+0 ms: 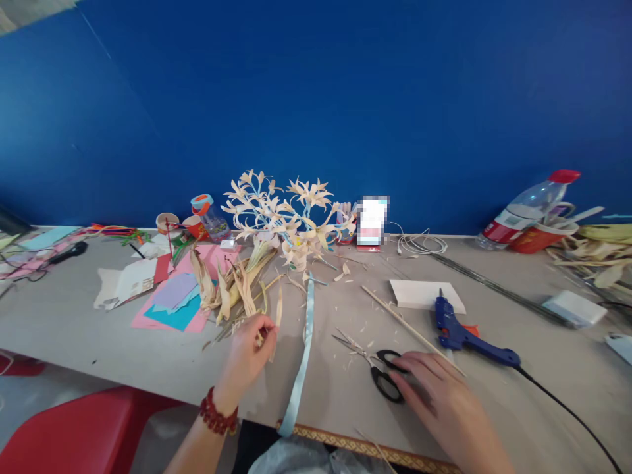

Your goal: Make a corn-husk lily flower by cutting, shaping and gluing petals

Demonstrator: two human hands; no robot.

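My left hand (pixel 254 345) is closed in a pinch on a narrow, pale strip of corn husk (pixel 279 308), which stands up from the fingertips. At the right, my right hand (pixel 439 392) has its thumb and fingers at the black handles of the scissors (pixel 379 368). Their blades point left, slightly apart, low over the table. Between my hands a light blue ribbon (pixel 307 336) runs down to the table's front edge. Behind my left hand lies a heap of dried corn husks (pixel 239 283). A bouquet of pale husk flowers (pixel 296 210) stands beyond it.
A blue glue gun (pixel 457 332) lies right of a thin stick (pixel 409 329), its nozzle by a white block (pixel 427 295). Coloured paper (pixel 170 321) lies left. At the back stand a lit phone (pixel 372 220), a tilted bottle (pixel 526 210) and a red cup (pixel 538 238). Husk scraps dot the table.
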